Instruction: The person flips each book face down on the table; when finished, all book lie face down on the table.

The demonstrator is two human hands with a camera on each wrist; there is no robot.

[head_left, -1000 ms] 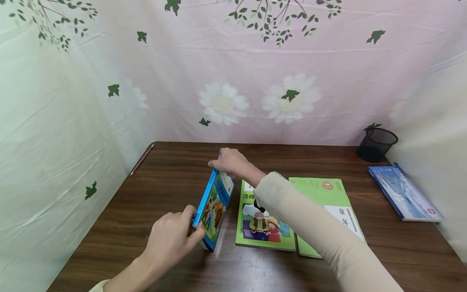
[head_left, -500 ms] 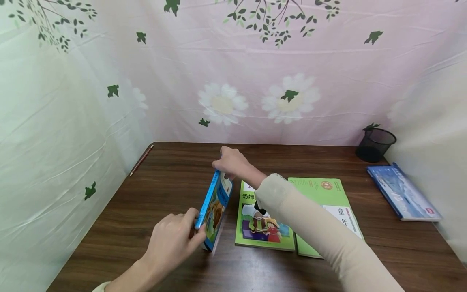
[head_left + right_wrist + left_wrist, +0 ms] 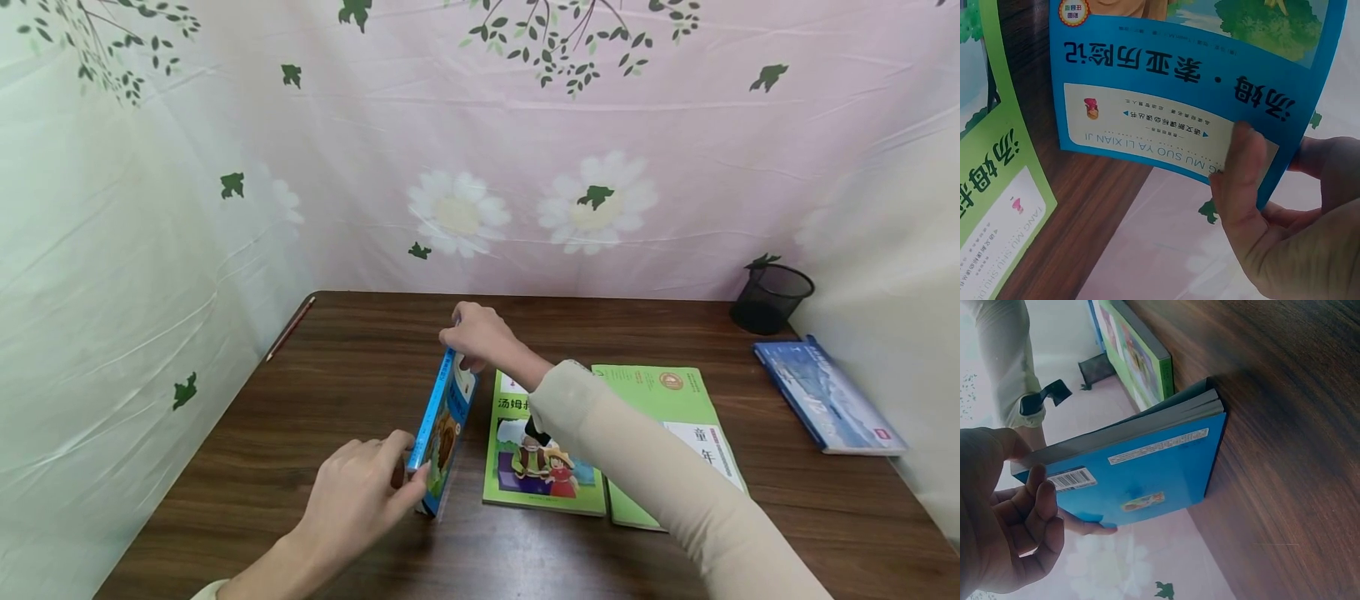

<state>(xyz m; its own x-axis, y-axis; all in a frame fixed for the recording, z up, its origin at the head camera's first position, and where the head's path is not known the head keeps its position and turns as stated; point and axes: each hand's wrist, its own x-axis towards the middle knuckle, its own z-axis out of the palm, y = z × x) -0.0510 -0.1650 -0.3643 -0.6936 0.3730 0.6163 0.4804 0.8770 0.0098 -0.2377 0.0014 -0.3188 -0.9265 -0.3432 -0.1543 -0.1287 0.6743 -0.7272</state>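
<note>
A blue picture book (image 3: 442, 429) stands on its long edge on the brown table (image 3: 337, 392), tilted slightly to the right. My left hand (image 3: 358, 493) grips its near end, thumb on the cover side. In the left wrist view the fingers (image 3: 1035, 515) lie by the barcode on the blue back cover (image 3: 1147, 478). My right hand (image 3: 480, 336) pinches the far top corner. The right wrist view shows the thumb (image 3: 1241, 181) pressed on the front cover (image 3: 1185, 69).
Two green books lie flat just right of the blue one, a picture cover (image 3: 543, 454) and a plainer one (image 3: 675, 404). Another blue book (image 3: 828, 396) and a black mesh cup (image 3: 772, 296) are at the far right. A pencil (image 3: 291, 327) lies by the left curtain.
The blue book has tipped up steeper on its edge and shifted slightly right. Both hands kept their hold and moved with it.
</note>
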